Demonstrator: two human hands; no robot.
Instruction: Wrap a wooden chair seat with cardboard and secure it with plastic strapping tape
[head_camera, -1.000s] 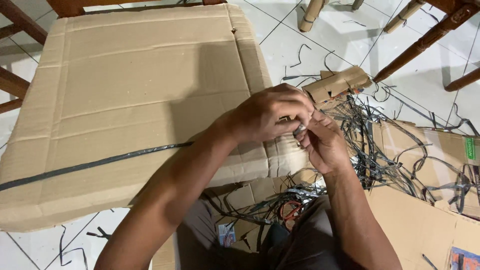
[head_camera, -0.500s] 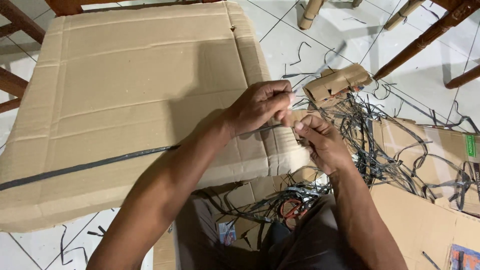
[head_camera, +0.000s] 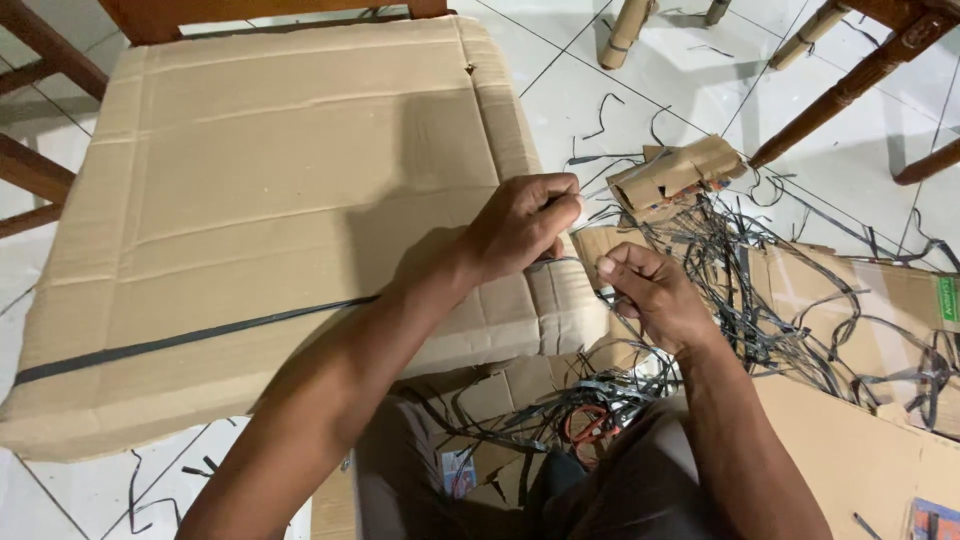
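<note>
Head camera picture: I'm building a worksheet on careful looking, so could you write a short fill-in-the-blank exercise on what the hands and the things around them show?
1. A long dark strip runs across the flat ____ sheet.
2. The left hand pinches a thin strip at the sheet's ____ edge.
3. The tangled strips beside the right hand lie on a floor of white ____.
4. Scissors near the person's lap have ____ handles.

Missing words: cardboard; right; tiles; red

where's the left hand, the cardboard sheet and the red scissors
left hand (head_camera: 520, 225), head view, on the back of the hand
cardboard sheet (head_camera: 260, 170), head view, on its bare top face
red scissors (head_camera: 590, 425), head view, on a red handle loop
</note>
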